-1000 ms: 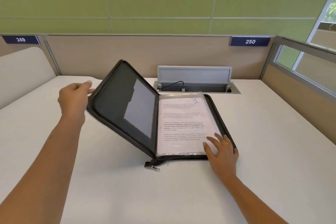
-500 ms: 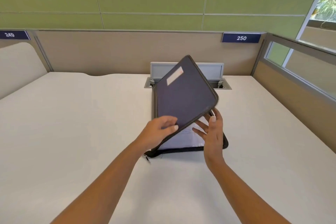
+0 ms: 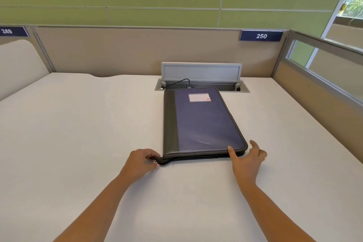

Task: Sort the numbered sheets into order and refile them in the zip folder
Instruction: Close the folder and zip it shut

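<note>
The dark blue and grey zip folder (image 3: pixel 204 124) lies closed and flat at the centre of the frame on the white tabletop (image 3: pixel 78 124), its zip not yet drawn; no sheets are seen outside it. The small metal zip pull (image 3: pixel 155 161) at the folder's lower left corner is pinched by the curled fingers of the left hand (image 3: pixel 140 163), while the right hand (image 3: pixel 248 163) is held with fingers apart, the thumb touching the lower right corner. If the cover is not steadied, the folder may be dragged sideways, or the zip snagged at a rounded corner, perhaps on a sheet edge. Just above the folder an open grey cable hatch (image 3: pixel 201 71) with a black cable (image 3: pixel 184 80) is found, and the far run of the zip may be crowded by it.
</note>
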A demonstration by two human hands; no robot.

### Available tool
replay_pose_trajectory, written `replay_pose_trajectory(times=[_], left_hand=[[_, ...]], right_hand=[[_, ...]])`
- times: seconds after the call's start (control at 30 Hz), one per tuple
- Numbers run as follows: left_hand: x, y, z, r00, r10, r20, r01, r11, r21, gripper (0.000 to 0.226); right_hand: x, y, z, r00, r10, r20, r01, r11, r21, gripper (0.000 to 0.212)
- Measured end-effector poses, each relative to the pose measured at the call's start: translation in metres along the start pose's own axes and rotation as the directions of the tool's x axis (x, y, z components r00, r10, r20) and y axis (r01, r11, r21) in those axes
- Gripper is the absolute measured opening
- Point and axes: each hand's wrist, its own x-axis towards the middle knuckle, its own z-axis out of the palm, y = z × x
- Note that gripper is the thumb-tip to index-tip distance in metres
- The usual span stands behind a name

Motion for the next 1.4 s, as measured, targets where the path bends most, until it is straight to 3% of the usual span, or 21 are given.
replay_pose_trajectory(times=[0.17,0.27,0.4,0.5,0.57,0.8,0.97,1.1,1.4], left_hand=[[-0.002,-0.005,0.002,1.000,-0.017,0.013,0.018,0.998,-0.058,0.024],[-0.002,-0.008,0.001,0.998,-0.040,0.041,0.044,0.994,-0.096,0.012],[-0.003,-0.003,-0.002,0.992,-0.064,0.111,0.082,0.983,-0.166,0.010],[-0.005,-0.001,-0.005,0.982,-0.065,0.178,0.107,0.965,-0.240,0.004],[-0.007,-0.002,-0.008,0.970,-0.049,0.237,0.121,0.946,-0.300,0.004],[-0.008,-0.005,-0.017,0.918,-0.032,0.395,0.207,0.889,-0.409,0.019],[-0.005,-0.003,-0.021,0.938,-0.068,0.341,0.197,0.912,-0.360,0.008],[-0.004,-0.004,-0.021,0.953,-0.075,0.292,0.182,0.916,-0.359,0.013],[-0.005,-0.005,-0.019,0.963,-0.054,0.262,0.152,0.917,-0.368,0.011]], right_hand=[[0.000,0.003,0.006,0.982,-0.189,0.011,0.187,0.959,-0.215,0.040],[-0.016,-0.003,0.017,0.937,-0.332,0.104,0.347,0.913,-0.214,0.019],[-0.048,-0.017,0.043,0.751,-0.485,0.448,0.543,0.840,-0.001,0.007],[-0.071,-0.030,0.062,0.589,-0.405,0.700,0.466,0.877,0.115,0.010],[-0.081,-0.033,0.071,0.549,-0.350,0.759,0.386,0.912,0.141,0.020],[-0.096,-0.037,0.086,0.625,-0.308,0.717,0.340,0.935,0.104,0.035],[-0.101,-0.039,0.092,0.649,-0.323,0.688,0.368,0.926,0.088,0.024],[-0.104,-0.038,0.093,0.635,-0.337,0.695,0.379,0.920,0.100,0.022],[-0.105,-0.043,0.090,0.686,-0.294,0.665,0.296,0.949,0.114,0.032]])
